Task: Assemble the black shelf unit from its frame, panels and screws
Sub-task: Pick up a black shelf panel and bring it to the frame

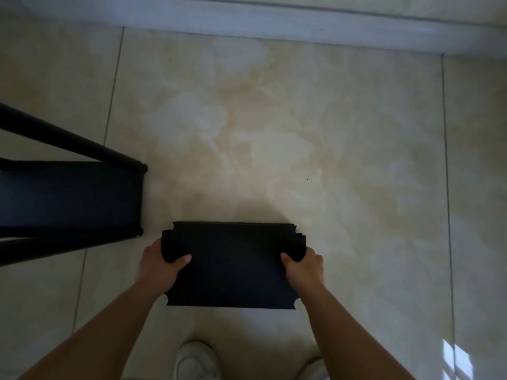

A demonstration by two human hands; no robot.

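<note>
Two hands clamp the black panel [233,266] by its short ends: left hand [159,266] on the left edge, right hand [303,267] on the right, thumbs on top. Panel held flat above the floor [301,133], long axis left-right, notched corners visible. Frame [68,193] stands to the left, nearer the left hand; next move is likely leftward.

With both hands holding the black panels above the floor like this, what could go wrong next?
1. The black panels look like a loose stack, staggered at the far right corner; the left hand and right hand grip only the short edges, so one panel might slide out.
2. The frame stands close on the left; swinging the stack could knock its post.
3. A dropped panel could land on the white shoes.
</note>
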